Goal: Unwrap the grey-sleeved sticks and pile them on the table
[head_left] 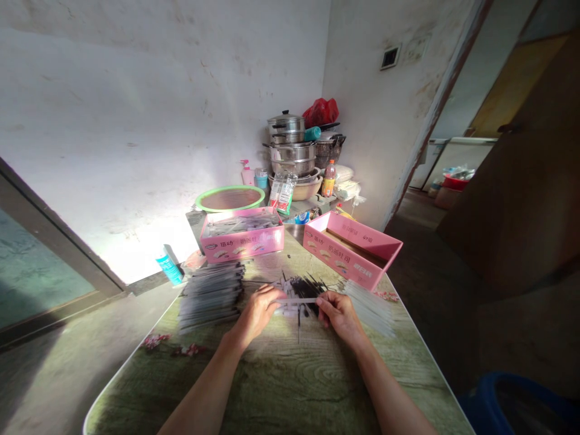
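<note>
Quietly lit from one side, a green-brown wood-grain table (290, 386) with a pale rim and printed pink blossoms carries the work. Toward its far edge sit two open pink cardboard boxes: one at the far left (242, 244), heaped with translucent strips, and one set askew at the far right corner (338, 254), brown showing inside. That second box appears to reach the right edge, so a knock from the right forearm could tip it over the side. Along the left edge lies a broad stack of greyish translucent strips (211, 296); a sweeping left elbow might send its outer pieces to the floor. By the right edge, a smaller fanned bundle of clear strips (371, 308) runs much the same risk, being loose and probably slick. Midway between the side edges, the left hand (258, 311) and right hand (338, 311) meet over a jumbled pile of thin black sticks (308, 287), whose crossed ends could snag and scatter if fingers drag through. Between the hands, just above that pile, spans one narrow whitish strip (299, 300). Right thumb and forefinger pinch one end; left fingers curl at the other, their grip impossible to confirm. Uneven pulling could bend it or let it slip.
</note>
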The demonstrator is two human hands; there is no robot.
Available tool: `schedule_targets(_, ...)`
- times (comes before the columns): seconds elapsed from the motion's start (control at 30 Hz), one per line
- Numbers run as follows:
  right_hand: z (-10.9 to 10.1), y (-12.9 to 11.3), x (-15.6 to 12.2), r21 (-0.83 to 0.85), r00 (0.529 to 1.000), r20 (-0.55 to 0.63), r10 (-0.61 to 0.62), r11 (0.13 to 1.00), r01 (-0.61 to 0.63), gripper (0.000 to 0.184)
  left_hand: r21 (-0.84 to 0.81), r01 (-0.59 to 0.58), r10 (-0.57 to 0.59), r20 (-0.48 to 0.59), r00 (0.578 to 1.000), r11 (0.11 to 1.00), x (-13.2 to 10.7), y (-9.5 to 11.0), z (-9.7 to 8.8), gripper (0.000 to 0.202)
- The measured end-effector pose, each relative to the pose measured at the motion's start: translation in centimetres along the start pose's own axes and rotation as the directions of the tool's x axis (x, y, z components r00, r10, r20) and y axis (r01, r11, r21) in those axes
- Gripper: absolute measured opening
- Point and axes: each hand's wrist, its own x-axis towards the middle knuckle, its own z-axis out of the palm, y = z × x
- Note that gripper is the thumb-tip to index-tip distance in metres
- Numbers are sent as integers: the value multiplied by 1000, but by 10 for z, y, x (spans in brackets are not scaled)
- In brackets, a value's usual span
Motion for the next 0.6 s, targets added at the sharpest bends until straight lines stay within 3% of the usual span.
schedule_targets(0.6,-3,1,0,-11,1000,-8,-14,1000,14,44,-8,-16,16,19,1000,1000,0,7,-1,17)
